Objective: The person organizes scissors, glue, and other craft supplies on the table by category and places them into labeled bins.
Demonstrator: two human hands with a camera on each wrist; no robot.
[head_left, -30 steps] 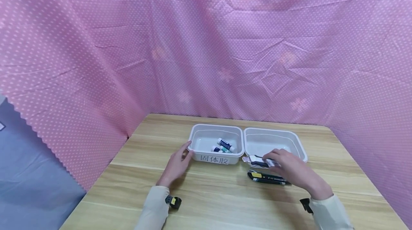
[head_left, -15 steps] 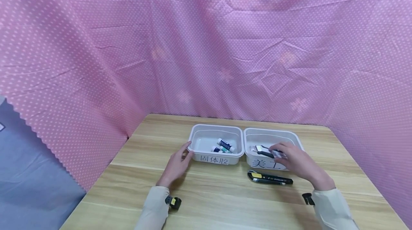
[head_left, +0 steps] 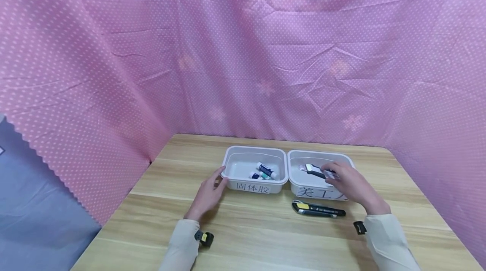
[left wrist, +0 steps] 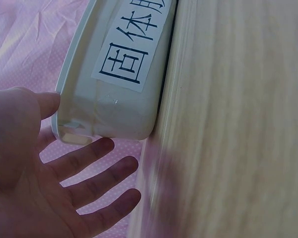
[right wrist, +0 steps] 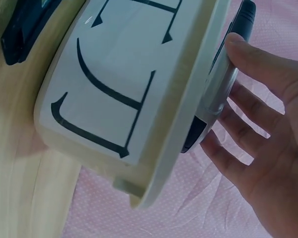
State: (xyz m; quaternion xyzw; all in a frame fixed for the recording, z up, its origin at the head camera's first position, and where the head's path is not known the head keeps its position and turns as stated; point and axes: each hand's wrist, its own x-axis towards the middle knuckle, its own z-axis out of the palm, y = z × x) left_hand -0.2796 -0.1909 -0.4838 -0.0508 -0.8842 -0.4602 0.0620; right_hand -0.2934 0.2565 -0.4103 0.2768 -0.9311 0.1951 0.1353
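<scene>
My right hand (head_left: 346, 182) holds a white-and-black utility knife (head_left: 316, 171) over the right white plastic box (head_left: 295, 188). In the right wrist view, the thumb and fingers grip the knife (right wrist: 219, 89) just beyond the box's rim. My left hand (head_left: 208, 195) touches the near left corner of the left white box (head_left: 232, 183), which bears a label. The left wrist view shows the thumb at that box's rim (left wrist: 64, 89) and the other fingers spread and fairly straight. A black-and-yellow utility knife (head_left: 318, 210) lies on the table before the right box.
Several glue sticks (head_left: 265, 170) lie inside the left box. Both boxes stand side by side on the wooden table (head_left: 250, 229), towards its back edge. A pink dotted curtain (head_left: 265, 60) hangs behind.
My right hand has lifted the white-and-black utility knife from the right box's front edge to above its inside, moving back and slightly right. The left hand stays at its corner.
</scene>
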